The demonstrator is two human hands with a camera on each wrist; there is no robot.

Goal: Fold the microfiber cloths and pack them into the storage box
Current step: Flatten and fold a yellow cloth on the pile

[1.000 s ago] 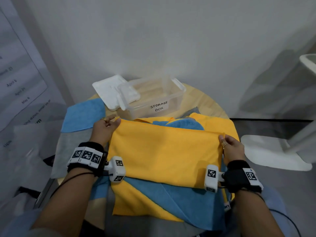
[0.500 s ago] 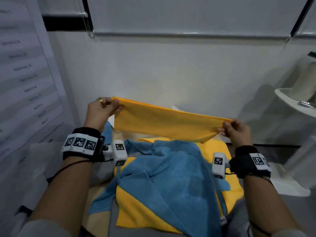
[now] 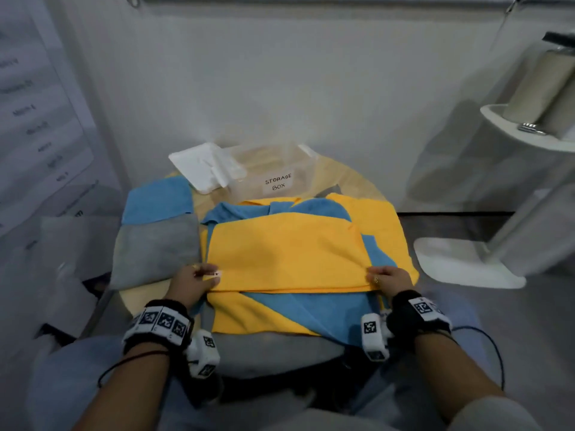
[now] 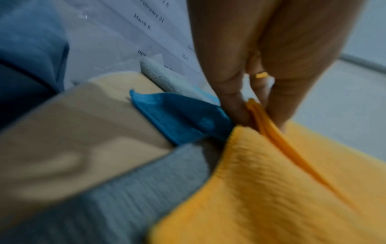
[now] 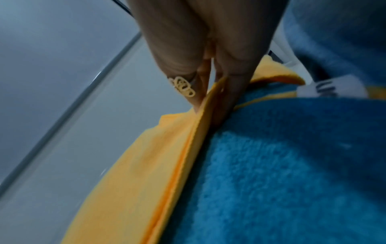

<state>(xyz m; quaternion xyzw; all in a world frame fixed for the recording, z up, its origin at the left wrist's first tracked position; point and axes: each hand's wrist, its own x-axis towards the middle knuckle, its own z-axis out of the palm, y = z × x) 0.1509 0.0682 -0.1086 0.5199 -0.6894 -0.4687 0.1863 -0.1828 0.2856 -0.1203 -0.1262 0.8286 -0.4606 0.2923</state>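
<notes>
Top folded cloth (image 3: 289,253) plain yellow-orange, over blue cloths (image 3: 329,312) and another yellow one. Folded blue cloth (image 3: 158,199) and grey cloth (image 3: 155,253) at left. Storage box (image 3: 273,169) clear, white lid (image 3: 202,166); wristbands (image 3: 161,321) black-and-white checker tags.

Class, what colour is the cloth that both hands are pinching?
Yellow-orange. The cloth shows best in the head view.

A printed sheet of dates (image 3: 34,126) hangs on the wall to my left. To my right, a white stand (image 3: 466,262) with a round shelf (image 3: 529,132) holds a pale cylinder (image 3: 538,85) above the grey floor (image 3: 513,337).
</notes>
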